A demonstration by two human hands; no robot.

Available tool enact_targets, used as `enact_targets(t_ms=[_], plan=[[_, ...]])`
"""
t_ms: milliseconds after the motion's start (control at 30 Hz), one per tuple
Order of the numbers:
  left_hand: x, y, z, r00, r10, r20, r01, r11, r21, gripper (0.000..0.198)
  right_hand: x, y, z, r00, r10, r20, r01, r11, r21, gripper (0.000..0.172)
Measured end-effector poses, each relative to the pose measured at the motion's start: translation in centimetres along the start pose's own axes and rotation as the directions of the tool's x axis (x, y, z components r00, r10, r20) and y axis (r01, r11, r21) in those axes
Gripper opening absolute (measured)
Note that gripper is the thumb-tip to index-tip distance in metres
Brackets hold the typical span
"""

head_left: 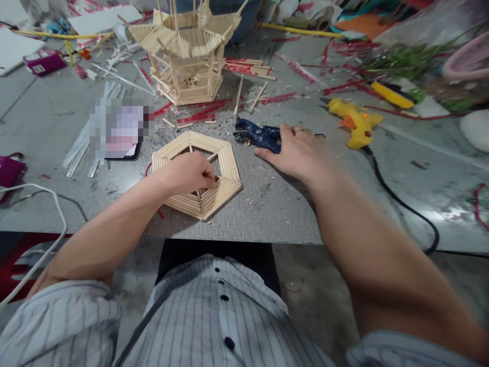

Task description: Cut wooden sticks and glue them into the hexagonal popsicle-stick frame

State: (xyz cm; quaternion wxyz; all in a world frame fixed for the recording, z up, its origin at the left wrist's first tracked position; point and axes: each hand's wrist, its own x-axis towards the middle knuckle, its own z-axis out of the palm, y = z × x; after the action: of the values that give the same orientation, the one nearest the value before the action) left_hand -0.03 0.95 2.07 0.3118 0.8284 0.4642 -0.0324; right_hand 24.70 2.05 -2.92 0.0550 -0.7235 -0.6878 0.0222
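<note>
A hexagonal frame of pale wooden sticks (225, 191) lies flat on the table near its front edge, with thin spokes crossing its open middle. My left hand (193, 173) reaches over the frame, its fingers pinched together above the centre; what they hold, if anything, is hidden. To the right, my right hand (301, 153) is closed around the handles of a pair of dark blue hand cutters (260, 135), whose jaws point left. Behind the frame stands a pagoda-like model of wooden sticks (187, 61) with a flared roof.
A yellow hot glue gun (353, 120) with a black cord lies at the right. Left of the frame are a phone (128, 132) and clear glue sticks (82, 135). Loose wooden sticks (250, 69) and red-printed wrappers (204, 111) are scattered behind. A white cable (57, 214) runs at far left.
</note>
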Motion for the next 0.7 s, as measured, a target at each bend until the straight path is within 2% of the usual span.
enact_targets(t_ms=[167,400,500,600,700], plan=[[0.0,0.0,-0.2,0.999,0.008,0.033,-0.008,1.0,0.0,0.017,-0.2,-0.1,-0.3,1.0,-0.007,0.021,0.007,1.0,0.009,0.091],[-0.4,0.1,-0.6,0.995,-0.014,0.103,0.006,0.997,0.079,0.023,-0.5,-1.0,-0.9,0.998,0.005,0.06,-0.008,0.999,0.049,0.078],[-0.4,0.0,-0.5,0.994,-0.031,0.101,0.017,0.991,0.136,0.025,-0.2,-0.4,-1.7,0.999,0.031,-0.008,-0.03,0.993,0.115,0.068],[-0.7,0.0,-0.4,0.998,-0.023,0.058,0.013,0.986,0.164,0.032,0.4,2.1,-2.5,0.973,0.174,-0.15,-0.15,0.975,0.162,0.06],[-1.0,0.2,-0.2,0.999,-0.032,0.028,0.026,0.984,0.177,0.033,1.2,5.8,-2.8,0.895,0.41,-0.179,-0.378,0.907,0.186,0.058]])
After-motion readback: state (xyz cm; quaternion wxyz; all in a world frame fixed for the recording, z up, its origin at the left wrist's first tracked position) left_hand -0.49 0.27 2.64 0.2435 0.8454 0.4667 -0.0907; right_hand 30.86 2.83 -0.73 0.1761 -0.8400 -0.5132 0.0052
